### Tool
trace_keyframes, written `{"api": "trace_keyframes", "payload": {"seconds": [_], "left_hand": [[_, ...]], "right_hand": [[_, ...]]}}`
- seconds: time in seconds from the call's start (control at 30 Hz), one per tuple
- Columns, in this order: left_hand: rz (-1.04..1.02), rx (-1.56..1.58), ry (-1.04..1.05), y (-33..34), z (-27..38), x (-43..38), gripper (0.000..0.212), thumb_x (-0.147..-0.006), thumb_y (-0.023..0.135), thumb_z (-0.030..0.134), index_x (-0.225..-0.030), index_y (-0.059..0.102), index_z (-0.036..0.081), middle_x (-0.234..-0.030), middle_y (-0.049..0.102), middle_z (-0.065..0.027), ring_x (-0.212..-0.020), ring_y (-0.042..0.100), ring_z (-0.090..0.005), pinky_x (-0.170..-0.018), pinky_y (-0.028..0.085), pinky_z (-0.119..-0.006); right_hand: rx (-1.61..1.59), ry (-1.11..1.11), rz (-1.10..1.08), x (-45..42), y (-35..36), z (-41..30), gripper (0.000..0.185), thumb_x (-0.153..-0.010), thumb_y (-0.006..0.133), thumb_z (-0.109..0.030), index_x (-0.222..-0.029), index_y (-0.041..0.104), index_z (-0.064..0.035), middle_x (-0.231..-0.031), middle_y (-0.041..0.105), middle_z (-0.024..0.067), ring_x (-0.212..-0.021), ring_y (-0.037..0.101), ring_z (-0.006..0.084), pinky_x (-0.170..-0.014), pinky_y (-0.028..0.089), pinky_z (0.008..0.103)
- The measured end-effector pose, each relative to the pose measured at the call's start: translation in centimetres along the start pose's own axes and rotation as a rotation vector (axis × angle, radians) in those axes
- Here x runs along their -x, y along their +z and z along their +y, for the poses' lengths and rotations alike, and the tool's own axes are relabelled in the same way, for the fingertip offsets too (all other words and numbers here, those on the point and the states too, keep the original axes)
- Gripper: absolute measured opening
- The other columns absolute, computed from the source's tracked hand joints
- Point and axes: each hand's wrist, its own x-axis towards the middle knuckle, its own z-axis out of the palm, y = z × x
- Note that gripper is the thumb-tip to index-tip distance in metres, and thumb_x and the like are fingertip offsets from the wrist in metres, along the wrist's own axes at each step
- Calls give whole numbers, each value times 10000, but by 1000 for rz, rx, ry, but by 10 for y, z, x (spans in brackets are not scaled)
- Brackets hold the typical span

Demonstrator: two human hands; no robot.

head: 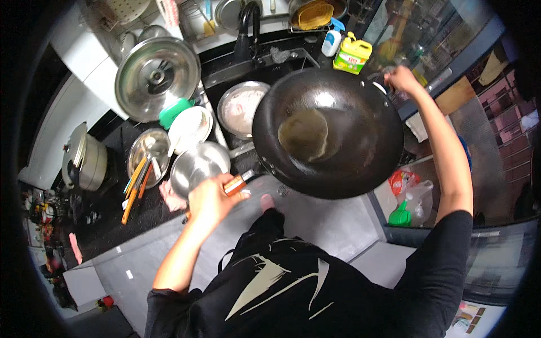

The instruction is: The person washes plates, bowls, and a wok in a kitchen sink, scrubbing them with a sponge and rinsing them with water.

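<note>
A large dark wok (pixel 359 139) is held up in front of me, over the floor and the right part of the black sink (pixel 279 67). A small pool of liquid (pixel 303 133) lies in its bowl. My left hand (pixel 213 196) grips the long wooden handle (pixel 236 184). At the far side, my right hand (pixel 401 80) is closed around the short helper handle, mostly hidden by the fingers. In the sink left of the wok stands a steel bowl (pixel 223 118) of cloudy liquid, partly covered by the wok.
Left of the sink are an empty steel bowl (pixel 200 162), white bowls (pixel 190 129), a large lid (pixel 157 80) and a bowl of utensils (pixel 148 145). A lidded pot (pixel 86 156) stands farther left. Behind the wok are a black faucet (pixel 245 38), a spray bottle (pixel 332 40) and a yellow-green jug (pixel 353 55).
</note>
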Motion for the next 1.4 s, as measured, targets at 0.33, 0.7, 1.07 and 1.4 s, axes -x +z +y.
{"api": "trace_keyframes", "payload": {"seconds": [0.33, 0.7, 1.07, 1.4], "left_hand": [[-309, 33, -10, 64, 56, -112, 343, -699, 647, 461, -846, 644, 151, -756, 638, -108, -758, 617, -295, -648, 484, -401], [-421, 527, -26, 141, 60, -186, 361, -676, 714, 349, -647, 570, 18, -541, 533, -84, -516, 514, -166, -543, 429, -317], [-850, 1035, -186, 186, 56, -224, 345, -728, 713, 224, -583, 422, 111, -474, 392, 39, -391, 365, -61, -370, 267, -216], [-1038, 1194, -195, 156, 41, -222, 344, -797, 639, 237, -574, 406, 115, -488, 405, 38, -405, 371, -64, -383, 272, -218]], "right_hand": [[109, 36, -45, -92, 9, 69, 187, -764, 582, -171, -754, 676, -10, -522, 559, 72, -449, 526, 157, -459, 420, 320], [349, -104, -129, -237, 16, 42, 157, -662, 607, -143, -673, 671, 0, -504, 555, 138, -396, 551, 238, -418, 451, 339], [614, -48, -295, -296, 33, -44, 149, -699, 565, -61, -699, 644, 65, -699, 630, 199, -566, 631, 292, -492, 501, 376], [908, -361, -505, -345, 49, -45, 197, -680, 624, -157, -723, 644, 35, -709, 625, 197, -639, 628, 294, -569, 502, 384]]}}
